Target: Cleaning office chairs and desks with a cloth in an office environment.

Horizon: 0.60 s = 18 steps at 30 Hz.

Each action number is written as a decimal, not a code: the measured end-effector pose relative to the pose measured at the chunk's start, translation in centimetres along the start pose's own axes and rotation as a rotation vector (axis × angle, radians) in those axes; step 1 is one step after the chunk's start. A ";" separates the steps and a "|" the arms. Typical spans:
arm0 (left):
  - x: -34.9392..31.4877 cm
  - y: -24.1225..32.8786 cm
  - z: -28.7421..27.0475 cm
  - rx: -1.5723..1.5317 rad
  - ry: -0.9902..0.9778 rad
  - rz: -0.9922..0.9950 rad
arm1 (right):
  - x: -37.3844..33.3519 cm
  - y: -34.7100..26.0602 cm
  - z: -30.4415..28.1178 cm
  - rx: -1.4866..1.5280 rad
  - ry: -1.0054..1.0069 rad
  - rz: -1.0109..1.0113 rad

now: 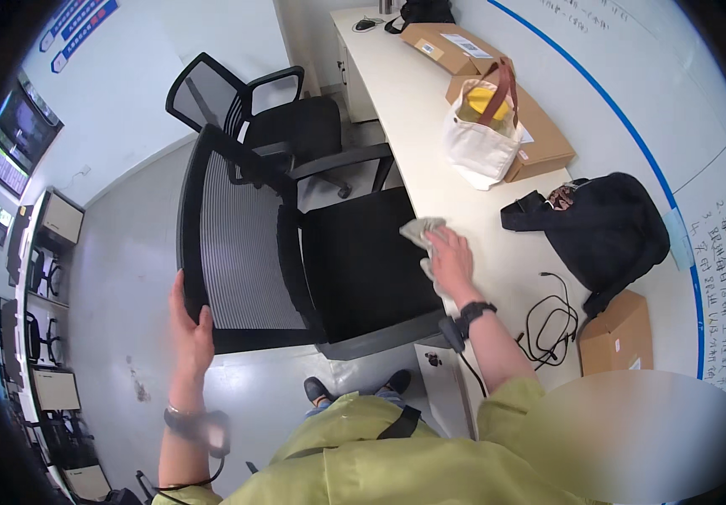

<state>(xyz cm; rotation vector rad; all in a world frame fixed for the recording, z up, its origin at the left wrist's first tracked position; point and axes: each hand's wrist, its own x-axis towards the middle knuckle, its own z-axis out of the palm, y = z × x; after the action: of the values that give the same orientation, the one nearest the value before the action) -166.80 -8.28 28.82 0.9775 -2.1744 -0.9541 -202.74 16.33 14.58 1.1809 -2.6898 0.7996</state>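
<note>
One right hand (450, 258) grips a pale cloth (418, 229) at the white desk's (491, 268) edge; the left hand (190, 335), thumb spread, rests against a mesh-backed office chair (296, 261). Wiping looks unfinished, extent unclear.

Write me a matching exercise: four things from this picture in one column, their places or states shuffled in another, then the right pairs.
1. Crumpled pale grey cloth
2. Nearer black chair with mesh back
3. White canvas tote bag with brown handles
4. Black fabric bag with strap

A. Holds something yellow
B. Touched by the right hand
C. Lies on the white desk between brown cardboard boxes
D. Touched by the left hand

Pairs: 1-B, 2-D, 3-A, 4-C.
</note>
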 end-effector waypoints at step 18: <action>0.0 -1.4 -3.0 -0.191 -0.212 0.178 | -22.5 -13.4 -1.3 -0.177 -0.174 0.194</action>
<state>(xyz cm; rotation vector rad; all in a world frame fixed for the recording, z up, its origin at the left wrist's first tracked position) -164.09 -10.02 29.43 0.6055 -2.2466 -1.1976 -177.74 24.23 14.92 1.0044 -2.9792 0.4850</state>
